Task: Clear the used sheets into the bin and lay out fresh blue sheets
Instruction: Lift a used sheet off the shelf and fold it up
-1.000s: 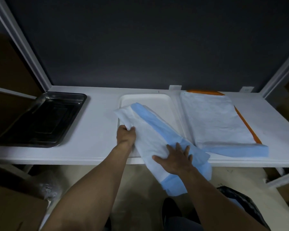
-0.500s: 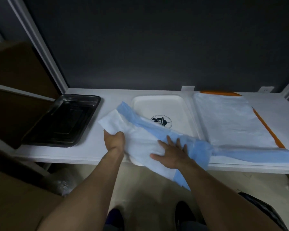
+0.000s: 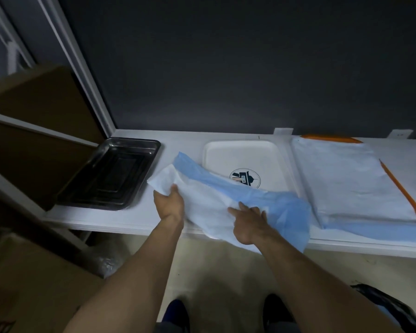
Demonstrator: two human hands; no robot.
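My left hand (image 3: 169, 205) clenches the white corner of the used sheet (image 3: 209, 200), just left of centre in the frame. My right hand (image 3: 249, 224) lies on the sheet's middle with fingers stretched out, pressing rather than grasping. The sheet, white with a blue band, drapes over the near part of the white tray (image 3: 240, 146) at centre and hangs past the front edge of the white shelf (image 3: 139, 215). A metal tray (image 3: 111, 174) sits at left. Another sheet (image 3: 341, 179) lies flat at right over an orange board (image 3: 405, 193). A dark bin (image 3: 394, 311) shows at lower right.
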